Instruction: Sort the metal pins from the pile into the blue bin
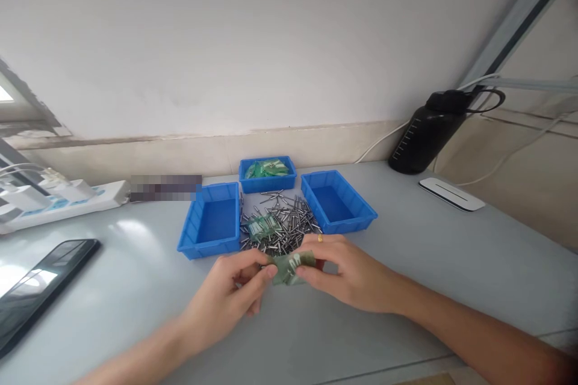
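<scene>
A small green printed plastic bag [289,269] is held low over the table between my two hands. My left hand [241,283] pinches its left edge between thumb and fingers. On the other side my right hand [343,267], with a ring on one finger, grips the right edge. What lies inside the bag cannot be made out. Just beyond the hands is a heap of metal rivet-like pins [293,222]. Another green bag [262,227] rests on the heap's left part.
Blue bins stand around the heap: a left bin [210,249], a right bin [350,227] and a back bin [267,183] holding green bags. A phone [45,289] and power strip [67,204] lie left. A black bottle [427,135] and white flat device [451,194] are right.
</scene>
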Tool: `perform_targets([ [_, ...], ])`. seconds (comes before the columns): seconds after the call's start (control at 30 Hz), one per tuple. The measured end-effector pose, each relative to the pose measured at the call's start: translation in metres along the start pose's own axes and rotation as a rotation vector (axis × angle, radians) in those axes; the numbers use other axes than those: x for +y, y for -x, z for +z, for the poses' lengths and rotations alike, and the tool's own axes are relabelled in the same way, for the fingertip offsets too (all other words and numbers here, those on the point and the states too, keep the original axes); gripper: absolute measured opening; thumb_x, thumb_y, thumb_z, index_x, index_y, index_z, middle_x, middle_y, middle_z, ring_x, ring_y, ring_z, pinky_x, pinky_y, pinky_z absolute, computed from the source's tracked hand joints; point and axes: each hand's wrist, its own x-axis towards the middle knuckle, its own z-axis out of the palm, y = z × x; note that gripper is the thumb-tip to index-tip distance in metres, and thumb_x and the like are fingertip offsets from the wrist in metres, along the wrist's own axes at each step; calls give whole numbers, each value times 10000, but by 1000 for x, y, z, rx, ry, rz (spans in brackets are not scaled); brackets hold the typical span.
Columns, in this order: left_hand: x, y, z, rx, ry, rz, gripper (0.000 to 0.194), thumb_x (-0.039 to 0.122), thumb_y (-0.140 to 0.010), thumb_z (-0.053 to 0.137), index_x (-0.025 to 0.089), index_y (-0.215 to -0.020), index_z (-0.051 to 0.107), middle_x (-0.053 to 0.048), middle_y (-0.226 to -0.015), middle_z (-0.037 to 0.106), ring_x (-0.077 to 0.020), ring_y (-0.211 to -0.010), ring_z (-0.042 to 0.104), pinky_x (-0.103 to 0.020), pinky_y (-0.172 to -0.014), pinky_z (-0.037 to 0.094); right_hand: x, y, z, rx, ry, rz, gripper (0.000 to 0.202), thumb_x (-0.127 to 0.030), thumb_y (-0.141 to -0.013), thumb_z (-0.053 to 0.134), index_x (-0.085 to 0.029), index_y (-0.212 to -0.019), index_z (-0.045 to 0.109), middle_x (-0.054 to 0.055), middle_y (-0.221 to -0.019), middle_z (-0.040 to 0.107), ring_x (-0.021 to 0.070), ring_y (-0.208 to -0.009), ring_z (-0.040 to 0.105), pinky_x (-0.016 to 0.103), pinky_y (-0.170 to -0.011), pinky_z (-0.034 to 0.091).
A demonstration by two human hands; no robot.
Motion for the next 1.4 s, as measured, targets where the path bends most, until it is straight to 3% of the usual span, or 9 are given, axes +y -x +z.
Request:
perform_targets([
  [0.2,-3,1,1,69,248,70,192,360,-918,552,184,-904,627,-3,-685,689,-127,-601,621,-209,-525,531,5,-1,-1,129,-5,13,101,-294,-904,595,-230,-934,666,-40,-718,556,102,-641,516,227,-615,393],
  [0.4,-2,1,-2,103,304,118,145,297,-907,590,178,-861,658,-35,-823,733,-141,-729,664,-215,-607,577,9,-2,-2,245,-57,-74,165,-225,-905,579,-246,-1015,700,-18,-725,607,112,-648,540,221,-567,407],
  [0.63,2,-1,-2,153,337,160,59,250,-879,624,217,-922,646,8,-804,713,-123,-737,674,-194,-655,577,10,0,1,222,7,-189,151,-121,-860,576,-205,-924,684,4,-760,602,117,-667,565,234,-625,447],
  [0.77,0,1,3,90,262,224,152,234,-878,627,248,-1029,638,1,-936,693,-135,-855,668,-205,-742,564,10,1,8,90,30,-249,130,-120,-851,597,-207,-919,666,20,-862,597,125,-775,592,235,-713,463],
  [0.97,-4,8,1,4,124,254,312,232,-911,581,289,-1200,479,-20,-1068,664,-154,-926,652,-287,-820,549,6,4,11,1,51,-242,176,-184,-878,600,-232,-1035,664,18,-931,619,137,-854,582,246,-777,447],
  [1.1,-2,6,-3,-73,-187,444,345,261,-812,712,258,-1127,571,-51,-1175,632,-228,-1123,562,-378,-967,474,2,6,10,-24,72,-198,163,-218,-875,600,-226,-1023,668,14,-883,612,149,-825,570,256,-754,444],
  [1.2,-3,3,-3,-32,-296,544,341,156,-834,665,258,-1142,558,-39,-1131,652,-199,-1100,566,-346,-947,479,2,6,10,-35,60,-206,160,-210,-873,603,-224,-1022,658,7,-878,616,140,-814,573,244,-744,441],
  [1.3,-5,2,-3,46,-307,592,316,25,-881,494,250,-1088,570,-17,-1040,675,-148,-1011,602,-272,-868,504,5,5,6,43,52,-196,35,-217,-871,614,-215,-906,618,-13,-815,596,124,-753,562,238,-703,435],
  [1.4,-4,3,-4,68,-306,617,329,3,-885,464,243,-1080,576,-15,-1029,685,-142,-1006,607,-251,-855,506,9,3,2,221,69,-116,199,-267,-803,707,-214,-892,537,-12,-843,576,127,-731,542,247,-666,438],
])
